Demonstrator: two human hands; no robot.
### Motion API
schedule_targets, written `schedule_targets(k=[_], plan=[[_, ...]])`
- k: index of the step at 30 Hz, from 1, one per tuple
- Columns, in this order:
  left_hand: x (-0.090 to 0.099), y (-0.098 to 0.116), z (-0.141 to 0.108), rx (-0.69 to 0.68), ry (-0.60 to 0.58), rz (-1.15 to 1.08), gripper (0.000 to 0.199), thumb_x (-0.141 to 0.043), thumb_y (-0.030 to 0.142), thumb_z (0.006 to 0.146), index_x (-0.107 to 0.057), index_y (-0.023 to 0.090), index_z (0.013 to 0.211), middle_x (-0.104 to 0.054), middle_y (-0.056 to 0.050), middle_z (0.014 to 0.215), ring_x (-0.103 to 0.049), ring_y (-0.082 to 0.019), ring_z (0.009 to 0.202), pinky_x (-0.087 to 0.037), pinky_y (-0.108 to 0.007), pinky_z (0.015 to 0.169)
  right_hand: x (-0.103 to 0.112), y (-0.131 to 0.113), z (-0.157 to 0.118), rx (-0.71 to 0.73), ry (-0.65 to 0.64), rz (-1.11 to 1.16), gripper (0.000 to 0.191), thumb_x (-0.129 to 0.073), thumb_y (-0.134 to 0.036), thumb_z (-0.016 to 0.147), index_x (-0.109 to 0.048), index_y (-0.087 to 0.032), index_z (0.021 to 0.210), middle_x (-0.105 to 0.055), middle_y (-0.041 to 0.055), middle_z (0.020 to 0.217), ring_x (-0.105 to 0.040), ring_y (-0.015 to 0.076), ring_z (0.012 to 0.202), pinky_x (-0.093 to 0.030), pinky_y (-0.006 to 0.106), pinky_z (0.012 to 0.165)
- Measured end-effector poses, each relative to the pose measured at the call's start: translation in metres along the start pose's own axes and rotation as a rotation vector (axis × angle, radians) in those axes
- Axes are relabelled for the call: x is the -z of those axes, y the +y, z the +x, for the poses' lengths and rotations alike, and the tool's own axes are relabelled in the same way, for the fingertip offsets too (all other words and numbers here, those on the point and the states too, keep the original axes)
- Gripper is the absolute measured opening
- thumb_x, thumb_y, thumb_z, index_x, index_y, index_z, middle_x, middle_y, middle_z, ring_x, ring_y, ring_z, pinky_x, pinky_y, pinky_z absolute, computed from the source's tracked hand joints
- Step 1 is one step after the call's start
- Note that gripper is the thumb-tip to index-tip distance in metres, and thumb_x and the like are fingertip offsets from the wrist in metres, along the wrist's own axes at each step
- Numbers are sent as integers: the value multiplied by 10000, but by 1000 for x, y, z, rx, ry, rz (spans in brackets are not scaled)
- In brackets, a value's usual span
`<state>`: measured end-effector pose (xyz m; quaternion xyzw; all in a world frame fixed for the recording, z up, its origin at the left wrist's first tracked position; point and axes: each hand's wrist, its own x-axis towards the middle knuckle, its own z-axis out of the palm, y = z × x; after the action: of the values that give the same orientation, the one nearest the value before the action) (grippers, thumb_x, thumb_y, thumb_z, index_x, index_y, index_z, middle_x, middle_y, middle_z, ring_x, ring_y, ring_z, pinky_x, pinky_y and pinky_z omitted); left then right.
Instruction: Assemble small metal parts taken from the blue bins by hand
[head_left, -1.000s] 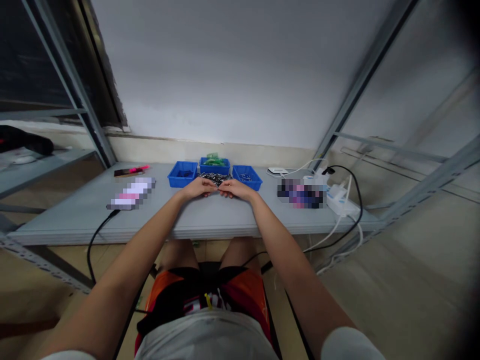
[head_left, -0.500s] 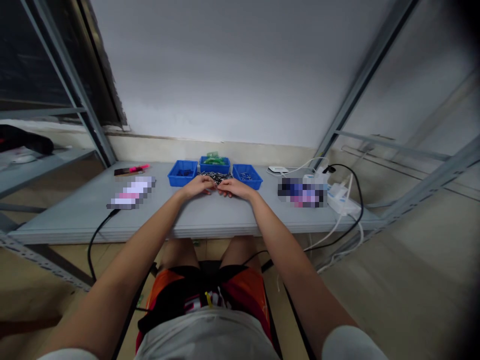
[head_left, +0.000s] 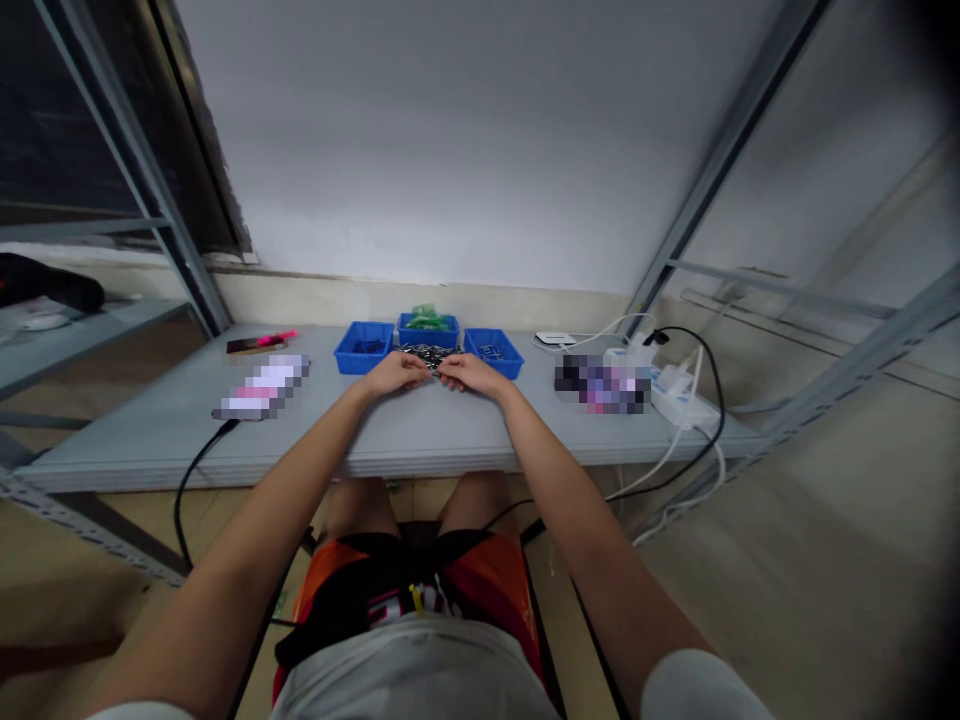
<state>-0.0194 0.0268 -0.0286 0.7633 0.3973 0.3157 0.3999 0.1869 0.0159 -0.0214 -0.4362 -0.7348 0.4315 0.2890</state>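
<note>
My left hand (head_left: pixel 401 372) and my right hand (head_left: pixel 469 374) meet at the fingertips over the grey table, just in front of a pile of small dark and silvery metal pieces (head_left: pixel 429 353). Both hands have their fingers curled into a pinch. Whatever lies between the fingertips is too small to name. Around the pile stand three blue bins: the left bin (head_left: pixel 364 347) holds dark small pieces, the right bin (head_left: pixel 493 352) holds small silvery pieces, and the rear bin (head_left: pixel 428 329) carries green plastic-looking material.
On the left of the table (head_left: pixel 330 440) lie a blurred-out phone (head_left: pixel 264 387) with a black cable and a pink item (head_left: pixel 277 338). To the right are another blurred-out device (head_left: pixel 602 385), a white flat box (head_left: pixel 556 339) and a white power strip (head_left: pixel 682 400) with trailing cables. Metal posts frame both sides.
The fingers of both hands have shifted slightly, with the right fingers curling in a little more. The bins and the other things on the table stay put.
</note>
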Motion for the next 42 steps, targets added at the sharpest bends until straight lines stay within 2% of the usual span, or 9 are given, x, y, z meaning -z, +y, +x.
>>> schedule_targets(k=[9,18,24,31,38,42], plan=[[6,-7,3,-4,11,51,295,-673,368,704,-666,102,832,-564,-12,566,-458,-87,482,-346,-220,472,0,-5,-4,-30,37,14,155,-506,-250,884,-589,-149,800,-657,27,751,-553,51,544,-372,135,429],[3,-3,3,-65,83,71,364,-622,441,741,-665,91,832,-567,-18,618,-450,-92,512,-330,-222,470,1,-1,-4,-74,-23,-10,148,-555,-278,854,-617,-145,828,-681,45,826,-598,66,603,-386,132,439],[2,1,1,-96,110,129,380,-592,478,768,-629,105,704,-536,-5,565,-420,-85,491,-312,-222,469,1,1,-2,-64,-6,-1,146,-560,-289,848,-615,-154,860,-676,42,842,-591,63,608,-394,130,447],[1,2,-1,-96,81,201,417,-547,505,792,-580,126,622,-510,8,517,-425,-92,473,-305,-219,459,1,0,-2,-56,1,2,135,-554,-278,847,-601,-153,829,-663,37,814,-587,65,606,-395,131,447],[2,-4,2,-98,79,222,411,-536,516,790,-625,117,743,-568,-16,598,-475,-109,509,-338,-226,485,0,-1,-3,-58,0,3,140,-519,-259,868,-593,-149,822,-646,32,800,-580,62,596,-400,133,446],[2,-3,1,-71,71,201,364,-576,460,757,-646,105,796,-579,-25,610,-471,-112,524,-337,-229,495,0,-1,-3,-65,1,32,150,-497,-245,885,-580,-145,811,-640,33,779,-578,62,591,-410,135,455]])
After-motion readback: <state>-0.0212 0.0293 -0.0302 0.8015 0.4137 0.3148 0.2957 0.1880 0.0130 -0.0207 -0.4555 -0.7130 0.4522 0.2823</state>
